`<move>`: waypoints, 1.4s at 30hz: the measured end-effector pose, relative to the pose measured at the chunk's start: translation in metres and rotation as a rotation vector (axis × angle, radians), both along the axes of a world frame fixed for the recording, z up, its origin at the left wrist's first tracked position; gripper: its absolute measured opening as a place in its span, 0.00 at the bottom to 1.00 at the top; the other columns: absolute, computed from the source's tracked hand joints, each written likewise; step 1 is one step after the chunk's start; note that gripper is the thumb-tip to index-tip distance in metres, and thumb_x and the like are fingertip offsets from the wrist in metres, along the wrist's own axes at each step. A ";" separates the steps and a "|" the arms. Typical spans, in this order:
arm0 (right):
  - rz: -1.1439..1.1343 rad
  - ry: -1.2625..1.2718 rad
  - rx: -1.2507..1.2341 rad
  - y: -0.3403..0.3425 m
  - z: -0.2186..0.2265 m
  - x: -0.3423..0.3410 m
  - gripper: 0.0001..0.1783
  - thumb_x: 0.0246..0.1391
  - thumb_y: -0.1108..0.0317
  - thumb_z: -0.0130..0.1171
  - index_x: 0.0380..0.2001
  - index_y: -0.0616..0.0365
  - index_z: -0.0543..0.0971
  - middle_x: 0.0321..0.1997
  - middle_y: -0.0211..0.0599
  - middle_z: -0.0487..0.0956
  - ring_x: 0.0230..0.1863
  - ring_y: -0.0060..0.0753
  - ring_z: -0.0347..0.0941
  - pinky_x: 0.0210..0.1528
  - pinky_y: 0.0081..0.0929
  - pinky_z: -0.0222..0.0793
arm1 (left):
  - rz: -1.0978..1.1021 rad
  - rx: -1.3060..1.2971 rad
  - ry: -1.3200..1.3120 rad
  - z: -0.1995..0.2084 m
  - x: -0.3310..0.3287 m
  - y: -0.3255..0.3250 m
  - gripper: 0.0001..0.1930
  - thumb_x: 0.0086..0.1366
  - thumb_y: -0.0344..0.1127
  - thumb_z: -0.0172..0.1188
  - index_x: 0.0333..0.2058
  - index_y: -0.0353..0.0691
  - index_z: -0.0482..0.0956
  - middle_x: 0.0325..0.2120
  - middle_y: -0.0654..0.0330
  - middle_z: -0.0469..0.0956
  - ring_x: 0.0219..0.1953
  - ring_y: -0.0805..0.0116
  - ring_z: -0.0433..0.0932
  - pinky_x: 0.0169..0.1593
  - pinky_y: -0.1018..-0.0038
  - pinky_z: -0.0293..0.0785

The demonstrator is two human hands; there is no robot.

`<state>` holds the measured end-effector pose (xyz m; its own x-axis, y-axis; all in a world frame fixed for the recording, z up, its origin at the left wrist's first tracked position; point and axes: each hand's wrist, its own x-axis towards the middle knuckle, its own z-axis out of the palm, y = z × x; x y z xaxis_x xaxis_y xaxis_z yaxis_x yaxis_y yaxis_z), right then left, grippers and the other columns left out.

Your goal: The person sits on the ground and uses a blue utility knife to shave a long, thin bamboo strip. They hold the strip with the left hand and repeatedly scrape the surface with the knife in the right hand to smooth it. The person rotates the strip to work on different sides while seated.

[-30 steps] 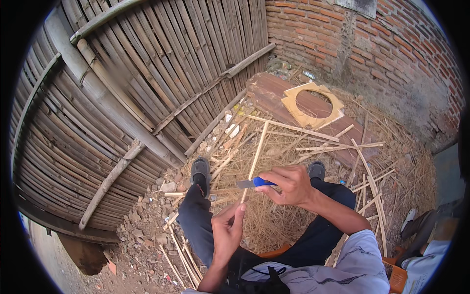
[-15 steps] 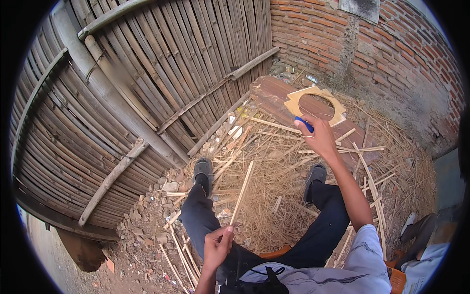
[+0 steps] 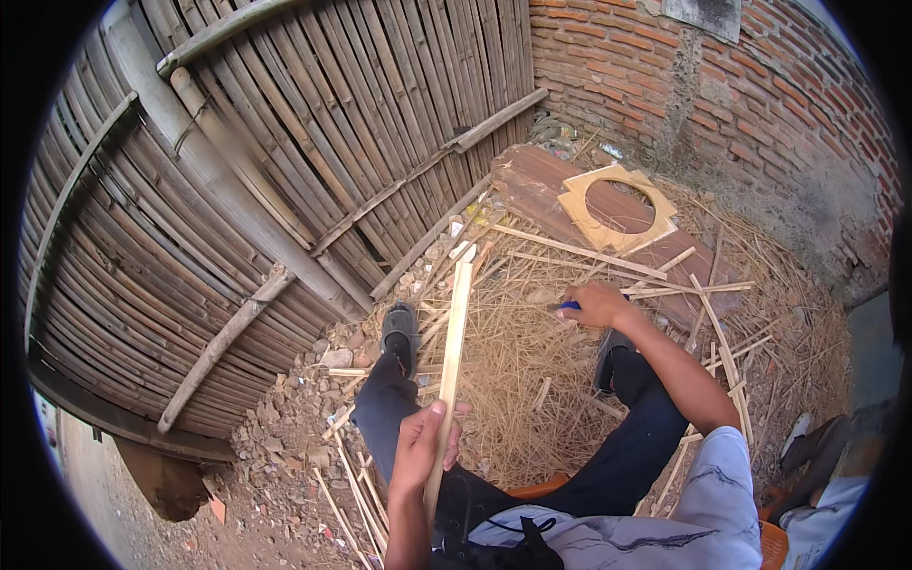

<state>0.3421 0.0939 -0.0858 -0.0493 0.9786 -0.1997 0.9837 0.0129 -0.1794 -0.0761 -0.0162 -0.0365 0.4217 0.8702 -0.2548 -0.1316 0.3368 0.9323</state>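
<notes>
My left hand (image 3: 425, 442) is closed round the lower part of a pale, flat bamboo strip (image 3: 457, 332). The strip stands up and away from me over my left thigh, its lower end reaching past my palm toward my lap. To the right, my right hand (image 3: 598, 306) is closed on a blue-handled knife (image 3: 568, 306), held apart from the strip over the straw-like shavings. Most of the handle is hidden by my fingers and the blade is too small to make out.
A frame-like board with a round hole (image 3: 576, 211) lies on a brown plank (image 3: 521, 190). Bamboo shavings (image 3: 513, 399) and loose strips (image 3: 730, 366) cover the ground between my feet and rightward. A bamboo wall (image 3: 380, 123), a brick wall (image 3: 617, 71) and a seated person's leg (image 3: 812, 446) surround me.
My right hand has come down and nearer with the blue-handled knife, away from the holed board. My left hand has shifted its grip up the bamboo strip, which now rises farther and steeper.
</notes>
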 end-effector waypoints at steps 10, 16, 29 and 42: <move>0.068 0.595 0.806 -0.064 0.106 -0.078 0.21 0.70 0.50 0.66 0.47 0.59 0.86 0.31 0.42 0.86 0.28 0.47 0.84 0.31 0.40 0.79 | -0.014 0.088 -0.003 0.009 0.037 0.007 0.26 0.86 0.46 0.49 0.57 0.25 0.82 0.22 0.67 0.72 0.16 0.82 0.64 0.20 0.80 0.61; 0.351 0.460 0.871 -0.086 0.101 -0.112 0.18 0.61 0.54 0.74 0.43 0.58 0.87 0.31 0.37 0.86 0.24 0.39 0.84 0.24 0.33 0.77 | 0.000 0.111 -0.002 0.017 0.053 0.005 0.23 0.85 0.42 0.55 0.61 0.25 0.81 0.21 0.70 0.69 0.19 0.84 0.62 0.23 0.80 0.55; 0.418 0.497 0.864 -0.091 0.092 -0.124 0.17 0.63 0.52 0.72 0.45 0.53 0.85 0.28 0.33 0.82 0.22 0.38 0.81 0.23 0.34 0.76 | 0.154 0.186 0.057 0.020 0.066 0.000 0.18 0.79 0.34 0.64 0.62 0.34 0.84 0.22 0.75 0.70 0.22 0.88 0.63 0.25 0.82 0.56; 0.405 0.510 0.852 -0.093 0.090 -0.128 0.17 0.64 0.53 0.72 0.45 0.54 0.86 0.26 0.33 0.81 0.21 0.38 0.80 0.23 0.34 0.76 | 0.219 0.345 0.203 0.025 0.073 0.000 0.17 0.79 0.35 0.64 0.58 0.30 0.85 0.30 0.69 0.75 0.31 0.84 0.65 0.33 0.79 0.61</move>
